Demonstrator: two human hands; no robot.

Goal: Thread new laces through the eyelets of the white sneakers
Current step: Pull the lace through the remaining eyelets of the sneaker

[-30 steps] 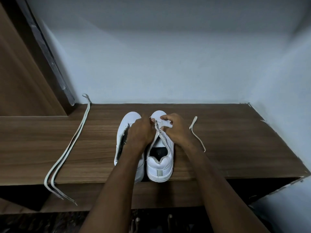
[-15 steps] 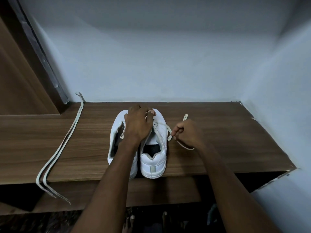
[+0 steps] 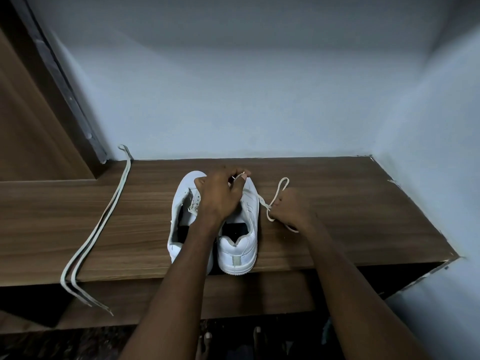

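Head view is showing two white sneakers (image 3: pixel 237 245) sitting heels-near on the wooden surface (image 3: pixel 350 216). Left hand (image 3: pixel 220 196) is pinching a lace end over the right shoe's toe, apparently steadying it, while right hand (image 3: pixel 291 209) is gripping the lace (image 3: pixel 279 189), probably drawing slack through. A spare lace (image 3: pixel 104 216) is draping off the edge.

Open shelf (image 3: pixel 337 203) right of the sneakers (image 3: pixel 237 245) | spare lace (image 3: pixel 104 222) lay well left, bare wood between | walls (image 3: pixel 259 100) closed off back and right (front edge open)
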